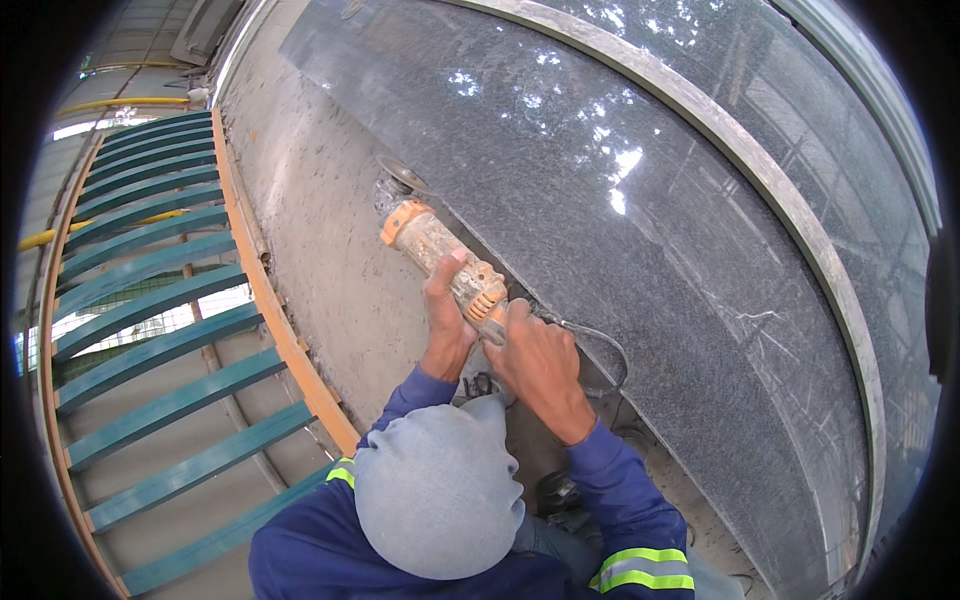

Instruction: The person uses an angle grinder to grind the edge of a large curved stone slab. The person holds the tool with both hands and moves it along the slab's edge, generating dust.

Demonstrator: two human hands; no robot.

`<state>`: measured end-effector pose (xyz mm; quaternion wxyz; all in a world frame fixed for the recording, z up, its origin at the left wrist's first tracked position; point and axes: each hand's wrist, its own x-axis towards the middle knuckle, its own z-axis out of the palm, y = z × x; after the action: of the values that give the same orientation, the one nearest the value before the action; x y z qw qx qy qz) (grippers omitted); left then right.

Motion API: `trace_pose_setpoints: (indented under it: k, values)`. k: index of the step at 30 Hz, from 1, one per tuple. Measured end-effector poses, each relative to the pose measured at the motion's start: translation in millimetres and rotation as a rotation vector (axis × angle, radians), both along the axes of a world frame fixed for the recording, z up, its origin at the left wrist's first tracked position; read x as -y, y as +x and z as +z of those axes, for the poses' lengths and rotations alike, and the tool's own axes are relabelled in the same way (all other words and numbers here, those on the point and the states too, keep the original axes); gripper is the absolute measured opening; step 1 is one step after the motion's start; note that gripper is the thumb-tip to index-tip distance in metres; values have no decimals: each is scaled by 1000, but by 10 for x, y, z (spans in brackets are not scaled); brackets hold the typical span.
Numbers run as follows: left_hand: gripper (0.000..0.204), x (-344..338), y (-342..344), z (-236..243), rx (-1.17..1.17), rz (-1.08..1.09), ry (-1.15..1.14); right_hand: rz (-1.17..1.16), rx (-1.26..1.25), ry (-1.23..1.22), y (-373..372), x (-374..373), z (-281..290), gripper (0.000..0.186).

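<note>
An angle grinder [430,237], dusty and grey with orange parts, lies slantwise across the middle of the view. Its round disc [404,175] is at the long left edge of a dark speckled stone slab [640,290]; whether it touches the stone I cannot tell. My left hand [446,318] is closed around the grinder's body from the left, thumb along the top. Behind it, my right hand [540,362] grips the rear end of the tool. A cord [622,352] loops out beside my right hand over the slab's edge.
To the left stands a rack with an orange frame [285,335] and teal slats [160,345]. Rough grey concrete [300,200] lies between it and the slab. A pale rail [780,190] curves along the slab's far side. Below my hands is a rounded grey cloth-covered shape [435,490].
</note>
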<state>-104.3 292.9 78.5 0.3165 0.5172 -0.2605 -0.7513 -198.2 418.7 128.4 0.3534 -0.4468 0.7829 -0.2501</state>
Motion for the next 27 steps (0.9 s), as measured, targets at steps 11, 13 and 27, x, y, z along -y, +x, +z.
trace_pose_setpoints:
  k: [11, 13, 27]
  values:
    - [40, -44, -9, 90, 25, 10, 12, 7, 14, 59, 11, -14, 43, 40]
    - [40, -30, -6, 26, 13, 1, 10, 0, -8, 57, 2, -21, 47, 41]
    - [42, -32, 3, 67, 23, -4, 11, -39, 32, 8, 30, -40, -8, 45]
